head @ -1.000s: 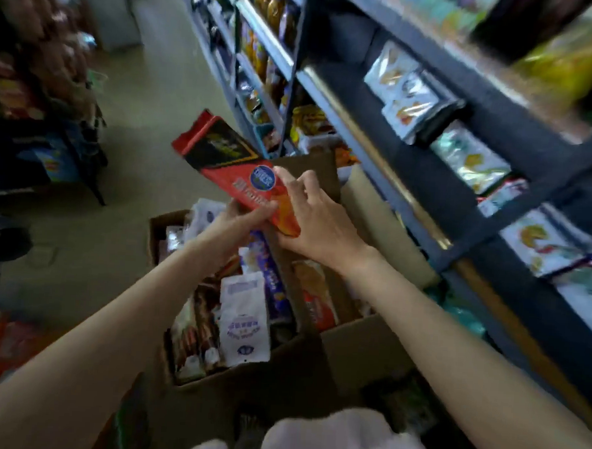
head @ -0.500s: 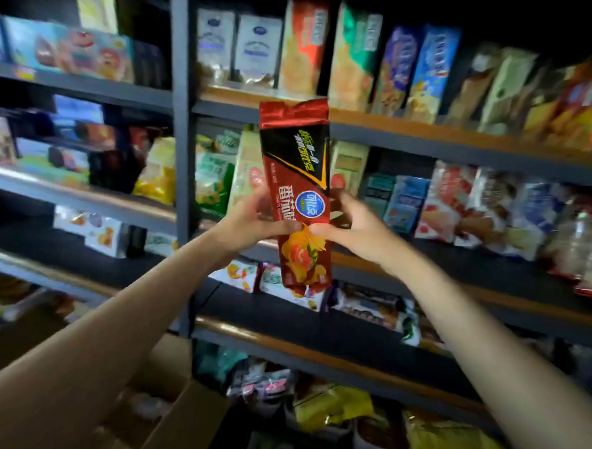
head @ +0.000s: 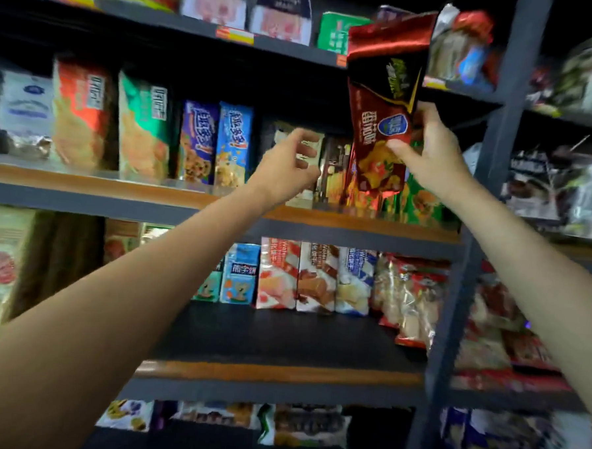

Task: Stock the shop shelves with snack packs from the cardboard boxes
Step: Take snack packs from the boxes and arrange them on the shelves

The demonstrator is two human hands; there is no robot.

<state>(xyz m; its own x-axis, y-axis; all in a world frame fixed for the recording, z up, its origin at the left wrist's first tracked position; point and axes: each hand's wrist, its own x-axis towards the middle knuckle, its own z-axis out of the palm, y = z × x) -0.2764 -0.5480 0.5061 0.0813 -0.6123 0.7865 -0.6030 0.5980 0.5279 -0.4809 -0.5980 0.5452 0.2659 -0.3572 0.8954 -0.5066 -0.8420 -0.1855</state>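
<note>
Snack pack (head: 383,105), red and black, is held upright in front of the shelf (head: 200,198), above the packs standing at its right end. To its left, the left hand (head: 285,169) hovers with loosely curled fingers, its grip apart and empty. The right hand (head: 428,155) pinches the pack's lower right edge, grip clamped on it.

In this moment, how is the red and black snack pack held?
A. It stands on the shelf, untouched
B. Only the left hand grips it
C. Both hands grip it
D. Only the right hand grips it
D: the right hand grips the red and black snack pack at its lower half, while the left hand is apart from it, fingers loosely curled and holding nothing.
</note>
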